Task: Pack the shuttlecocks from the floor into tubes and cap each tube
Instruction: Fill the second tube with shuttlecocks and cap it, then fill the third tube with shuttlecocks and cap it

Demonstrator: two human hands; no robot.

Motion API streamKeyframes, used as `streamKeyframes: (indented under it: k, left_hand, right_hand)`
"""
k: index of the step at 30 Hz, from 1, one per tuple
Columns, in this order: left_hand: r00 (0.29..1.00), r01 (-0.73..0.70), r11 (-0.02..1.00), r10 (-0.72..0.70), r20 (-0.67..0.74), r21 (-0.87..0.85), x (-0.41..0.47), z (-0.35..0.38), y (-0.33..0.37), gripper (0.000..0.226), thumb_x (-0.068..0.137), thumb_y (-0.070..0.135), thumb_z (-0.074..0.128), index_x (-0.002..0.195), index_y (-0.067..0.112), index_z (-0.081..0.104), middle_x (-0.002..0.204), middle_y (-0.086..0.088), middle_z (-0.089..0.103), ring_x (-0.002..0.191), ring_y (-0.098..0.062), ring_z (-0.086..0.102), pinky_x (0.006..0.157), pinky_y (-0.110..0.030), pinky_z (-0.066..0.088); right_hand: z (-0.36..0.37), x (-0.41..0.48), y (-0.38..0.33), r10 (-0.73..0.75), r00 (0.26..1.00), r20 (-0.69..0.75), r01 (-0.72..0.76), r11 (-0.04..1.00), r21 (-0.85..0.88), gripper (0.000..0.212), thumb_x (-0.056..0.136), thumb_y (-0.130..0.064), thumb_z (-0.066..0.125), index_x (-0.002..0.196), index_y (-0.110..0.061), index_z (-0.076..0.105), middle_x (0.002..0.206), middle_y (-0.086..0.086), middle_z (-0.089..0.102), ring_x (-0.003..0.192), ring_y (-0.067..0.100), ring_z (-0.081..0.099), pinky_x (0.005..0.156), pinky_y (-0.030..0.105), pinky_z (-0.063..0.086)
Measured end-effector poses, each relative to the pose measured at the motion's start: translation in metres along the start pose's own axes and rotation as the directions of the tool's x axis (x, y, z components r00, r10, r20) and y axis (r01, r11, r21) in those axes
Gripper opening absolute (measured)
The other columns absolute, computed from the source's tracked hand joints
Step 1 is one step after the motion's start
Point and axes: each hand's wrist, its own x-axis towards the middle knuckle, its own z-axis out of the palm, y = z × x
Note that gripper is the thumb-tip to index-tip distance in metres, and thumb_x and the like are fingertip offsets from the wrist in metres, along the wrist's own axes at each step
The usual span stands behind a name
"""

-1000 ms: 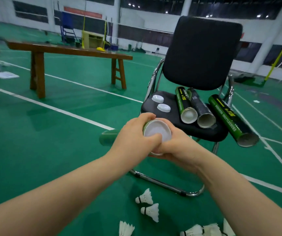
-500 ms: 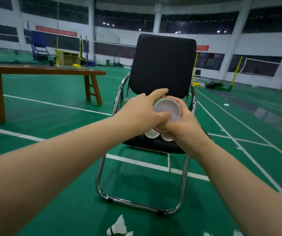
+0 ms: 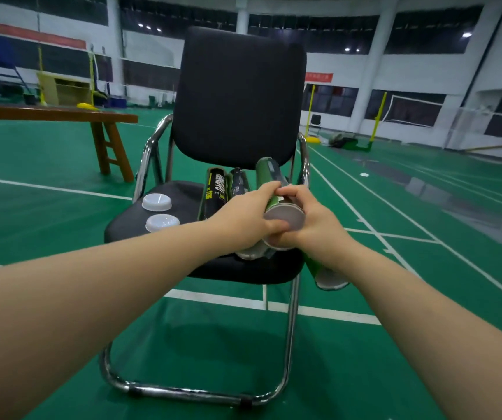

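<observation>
Item: tube, green, held at centre frame over the right part of the chair seat. It lies tilted, far end toward the backrest, near end toward the camera. A pale cap sits on the near end.

Hands: left hand is wrapped round the tube just behind the cap; right hand curls round the capped end from the right, thumb on top. The two hands are together and touching, both clamped on the tube. Whether the tube rests on anything below cannot be told.

On the seat: two black tubes side by side left of the held one, their near ends partly hidden under the hands. Two loose caps, white, lie at the seat's left edge, one just in front of the other.

Below the right wrist: another green tube, its near end overhanging the seat's right front corner.

Ground: green court floor with white lines.
</observation>
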Motion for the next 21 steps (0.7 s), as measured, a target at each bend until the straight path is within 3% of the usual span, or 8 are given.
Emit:
streamKeyframes:
  k: [2,6,10,13,15,21]
  left_hand:
    - [0.999,0.015,0.998,-0.017,0.046,0.062,0.005,0.006,-0.009,0.07,0.081,0.038,0.067,0.14,0.025,0.032,0.121,-0.006,0.059,0.095,-0.019,0.054,0.076,-0.026,0.039]
    - [0.998,0.052,0.993,-0.056,0.027,0.108,0.013,0.016,-0.025,0.072,0.079,0.033,0.07,0.14,0.023,0.033,0.123,-0.006,0.059,0.105,-0.022,0.056,0.083,-0.028,0.042]
    - [0.999,0.043,0.972,-0.049,0.019,0.232,0.018,0.03,-0.036,0.068,0.078,0.036,0.07,0.136,0.023,0.035,0.117,-0.006,0.061,0.1,-0.025,0.058,0.086,-0.038,0.047]
    - [0.999,0.016,0.937,-0.032,0.04,0.349,0.019,0.035,-0.048,0.077,0.073,0.05,0.069,0.138,0.028,0.034,0.131,-0.001,0.052,0.118,-0.025,0.048,0.098,-0.049,0.038]
    - [0.998,0.014,0.899,-0.039,0.048,0.439,0.017,0.037,-0.054,0.085,0.072,0.057,0.066,0.142,0.032,0.026,0.141,0.002,0.041,0.132,-0.024,0.033,0.106,-0.056,0.026]
    - [0.989,0.136,0.85,-0.148,-0.017,0.509,0.012,0.029,-0.065,0.099,0.067,0.066,0.065,0.146,0.031,0.017,0.15,0.005,0.028,0.141,-0.02,0.015,0.108,-0.061,0.013]
  right_hand:
    - [-0.001,0.001,0.009,0.003,0.999,0.05,0.005,0.988,-0.154,0.052,0.077,-0.011,0.071,0.116,-0.031,0.045,0.114,-0.011,0.051,0.105,0.007,0.048,0.085,0.016,0.035]
    - [-0.001,0.01,0.014,-0.006,1.0,0.019,0.011,0.955,-0.296,0.033,0.088,-0.013,0.058,0.118,-0.023,0.051,0.106,-0.007,0.054,0.094,0.013,0.05,0.079,0.023,0.037]
    - [0.01,0.014,0.026,0.014,0.999,0.04,0.002,0.93,-0.369,0.033,0.089,-0.013,0.055,0.118,-0.027,0.049,0.118,-0.003,0.057,0.099,0.018,0.052,0.09,0.034,0.041]
    - [0.016,0.015,0.036,0.014,0.999,0.037,0.006,0.867,-0.498,0.035,0.09,-0.013,0.051,0.121,-0.03,0.048,0.126,-0.008,0.055,0.114,0.019,0.051,0.11,0.042,0.018]
    - [0.021,0.014,0.04,0.015,0.999,0.04,0.011,0.803,-0.595,0.036,0.091,-0.016,0.05,0.123,-0.033,0.047,0.129,-0.012,0.053,0.119,0.016,0.049,0.113,0.044,0.007]
    - [0.034,0.024,0.034,0.076,0.996,0.036,-0.016,0.598,-0.801,0.035,0.09,-0.022,0.048,0.123,-0.034,0.045,0.127,-0.006,0.057,0.114,0.024,0.054,0.108,0.049,0.015]
